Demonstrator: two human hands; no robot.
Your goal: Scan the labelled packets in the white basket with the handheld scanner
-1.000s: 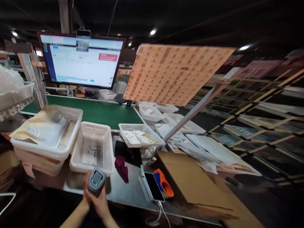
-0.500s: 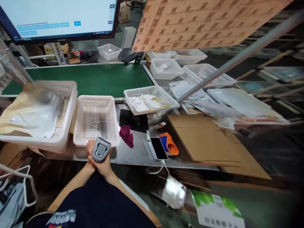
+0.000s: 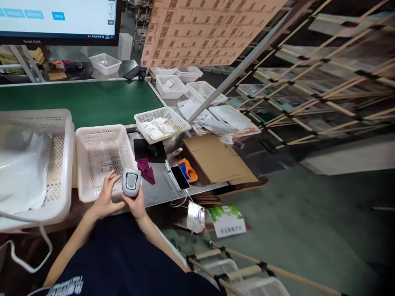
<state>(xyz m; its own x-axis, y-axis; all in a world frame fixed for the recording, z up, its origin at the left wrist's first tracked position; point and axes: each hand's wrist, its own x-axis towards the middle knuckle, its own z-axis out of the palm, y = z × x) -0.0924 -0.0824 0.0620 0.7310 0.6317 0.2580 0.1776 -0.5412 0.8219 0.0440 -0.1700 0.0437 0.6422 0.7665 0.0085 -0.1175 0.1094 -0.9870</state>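
Note:
My right hand [image 3: 136, 202] grips a grey handheld barcode scanner [image 3: 131, 183] upright at the near edge of the steel table. My left hand [image 3: 106, 194] has its fingers spread just left of the scanner, over the near rim of a white perforated basket [image 3: 90, 139] with a small label inside. A maroon cloth [image 3: 146, 170] lies right of the scanner.
A larger white basket [image 3: 58, 164] with a clear plastic bag stands at left. A phone [image 3: 180, 177], an orange tool [image 3: 188, 169], flat cardboard [image 3: 212, 158] and a basket of paper slips [image 3: 160, 124] lie to the right. Behind runs a green conveyor [image 3: 80, 100] under a monitor [image 3: 58, 20].
The view swung down and to the right. My left hand came off the scanner and spread over the basket rim, while my right hand kept the scanner.

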